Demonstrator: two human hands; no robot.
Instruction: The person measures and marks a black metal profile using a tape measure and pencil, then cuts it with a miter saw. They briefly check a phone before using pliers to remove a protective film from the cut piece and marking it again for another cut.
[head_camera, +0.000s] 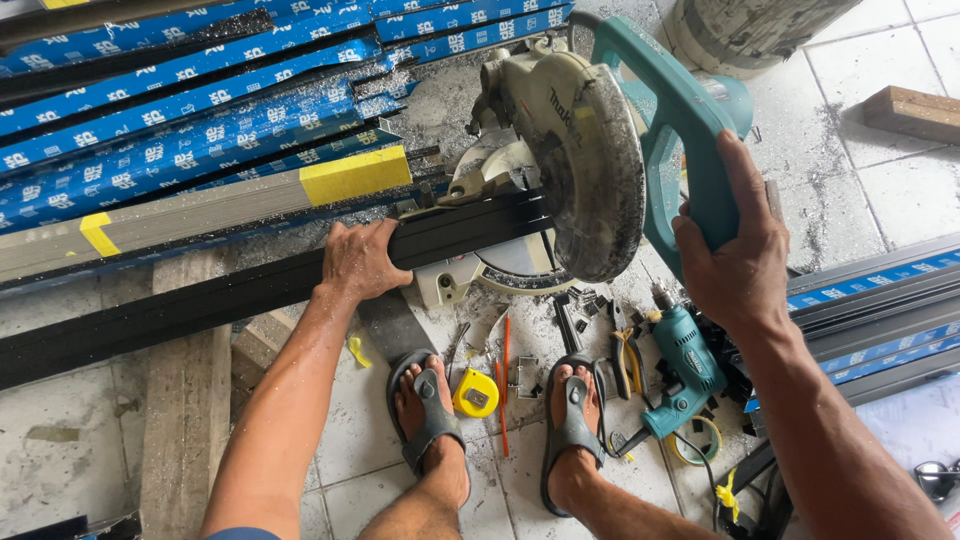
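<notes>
Black bar (250, 290) is pinned flat on saw (570, 150) base under left hand (358, 260), fingers curled over its top edge, kept steady beneath the blade. Right hand (740, 250) is wrapped shut on teal handle (680, 130). Below the hands: one tape (476, 392), one drill (685, 365), two sandals

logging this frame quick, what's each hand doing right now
Left hand: closed over the black aluminium profile, pressing it on the saw base.
Right hand: closed around the teal handle of the mitre saw.
</notes>
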